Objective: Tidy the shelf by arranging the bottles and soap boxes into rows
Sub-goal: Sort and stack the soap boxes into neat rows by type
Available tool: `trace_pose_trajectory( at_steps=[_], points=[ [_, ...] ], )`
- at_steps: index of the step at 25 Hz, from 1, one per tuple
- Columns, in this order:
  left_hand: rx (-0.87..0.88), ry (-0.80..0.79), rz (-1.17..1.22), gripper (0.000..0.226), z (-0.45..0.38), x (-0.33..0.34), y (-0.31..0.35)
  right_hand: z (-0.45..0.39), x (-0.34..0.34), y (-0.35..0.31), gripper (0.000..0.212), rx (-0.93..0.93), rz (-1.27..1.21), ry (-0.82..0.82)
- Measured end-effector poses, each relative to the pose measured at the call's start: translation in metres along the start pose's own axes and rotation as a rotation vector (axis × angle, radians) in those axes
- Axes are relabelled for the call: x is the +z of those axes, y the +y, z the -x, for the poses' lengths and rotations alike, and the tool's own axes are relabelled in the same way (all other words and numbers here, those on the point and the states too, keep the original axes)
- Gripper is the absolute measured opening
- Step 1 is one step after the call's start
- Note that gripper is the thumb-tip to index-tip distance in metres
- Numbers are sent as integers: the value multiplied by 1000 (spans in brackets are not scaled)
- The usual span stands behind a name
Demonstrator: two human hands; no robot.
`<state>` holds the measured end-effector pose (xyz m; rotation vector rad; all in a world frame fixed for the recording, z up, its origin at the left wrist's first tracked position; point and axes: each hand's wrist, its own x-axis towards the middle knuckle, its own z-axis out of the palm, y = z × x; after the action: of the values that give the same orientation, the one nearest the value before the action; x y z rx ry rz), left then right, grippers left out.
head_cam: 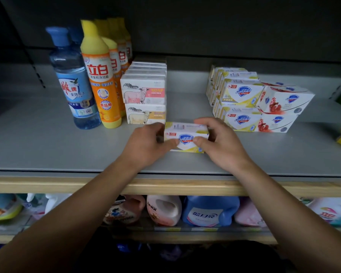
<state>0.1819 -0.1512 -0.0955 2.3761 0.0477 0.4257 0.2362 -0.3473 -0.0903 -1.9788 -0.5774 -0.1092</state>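
A yellow Safeguard soap box [186,139] is pinched at its ends by the left hand [146,145] and right hand [221,143], seemingly resting on the grey shelf [47,146].

At the upper left of the frame we find a row of bottles [75,79] standing on the shelf [47,146], with a second bottle row [100,75] just to its right running toward the back. Right of those sit stacked sheep-print soap boxes [144,95] in a line going back, and well apart at the upper right lie two stacked groups of Safeguard boxes [242,103], side by side. In the middle, before both stacks, one soap box [186,139] rests on the shelf between our left hand [148,144] and right hand [220,142], and jugs [209,210] sit on the lower shelf at the bottom
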Motion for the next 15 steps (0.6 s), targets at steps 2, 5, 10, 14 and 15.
trace_pose_trajectory(
  at_steps=[2,5,10,14,15],
  points=[
    [27,-28,-168,41,1,-3,-1,-1,-1,1,39,-61,136,-28],
    [20,1,-103,44,-6,-17,2,-10,-5,-4,46,-151,324,-33],
    [252,377,-132,39,-43,-47,14,-28,-1,-20,48,-245,570,-250],
    [301,367,-444,48,-87,-53,9,-59,-14,-22,41,-214,571,-84],
    [265,338,-530,51,-94,-52,5,-71,-17,-22,41,-222,598,5]
  ],
)
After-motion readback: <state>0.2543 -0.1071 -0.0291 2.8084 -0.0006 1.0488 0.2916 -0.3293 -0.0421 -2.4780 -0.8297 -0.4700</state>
